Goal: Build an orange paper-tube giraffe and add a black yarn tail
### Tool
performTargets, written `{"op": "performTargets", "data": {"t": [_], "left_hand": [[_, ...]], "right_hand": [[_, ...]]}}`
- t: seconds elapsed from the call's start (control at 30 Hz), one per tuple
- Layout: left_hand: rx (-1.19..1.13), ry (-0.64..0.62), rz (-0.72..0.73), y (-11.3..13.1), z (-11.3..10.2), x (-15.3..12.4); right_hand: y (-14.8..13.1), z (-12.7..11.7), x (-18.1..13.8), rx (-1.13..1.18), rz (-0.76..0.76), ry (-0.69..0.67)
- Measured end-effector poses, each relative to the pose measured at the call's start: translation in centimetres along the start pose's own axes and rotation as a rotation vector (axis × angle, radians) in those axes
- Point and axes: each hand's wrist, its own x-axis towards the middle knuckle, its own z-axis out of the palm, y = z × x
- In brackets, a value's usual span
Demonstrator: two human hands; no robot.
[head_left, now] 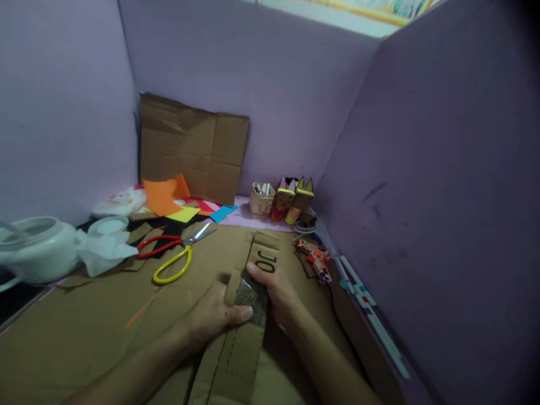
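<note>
A long folded strip of cardboard (242, 354) with printed black letters near its far end is gripped between both hands. My left hand (215, 315) wraps its near-left side, thumb lying across a shiny dark patch on the strip. On the right edge, further up, my right hand (278, 292) holds it with the thumb on top beside the letters; most of its fingers are hidden underneath. Left of the hands lies a pair of scissors (185, 243) with one red and one yellow handle, blades apart.
Flat cardboard (105, 337) covers the work surface. At left stand a white pot (40, 250) and crumpled white plastic (105, 250). Coloured paper (162, 194), a leaning cardboard sheet (194, 149), a marker holder (261, 201) and cardboard figures (293, 199) line the back. Purple walls enclose three sides.
</note>
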Motion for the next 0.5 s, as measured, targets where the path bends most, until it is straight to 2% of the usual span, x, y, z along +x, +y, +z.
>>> {"op": "performTargets", "data": {"t": [0.1,0.23,0.33,0.5], "left_hand": [[-0.028,-0.008,0.039,-0.4,0.2,0.3],[-0.064,-0.053,0.028,-0.6,-0.1,0.5],[-0.026,-0.058,-0.005,-0.9,0.0,0.4],[0.076,0.011,-0.018,-0.8,0.9,0.0]], "right_hand": [[-0.2,0.5,0.3,0.019,-0.052,0.049],[-0.2,0.7,1.4,-0.015,-0.13,0.262],[-0.3,0.0,2.0,-0.067,-0.181,0.371],[-0.8,-1.7,2.8,-0.09,-0.232,0.441]]}}
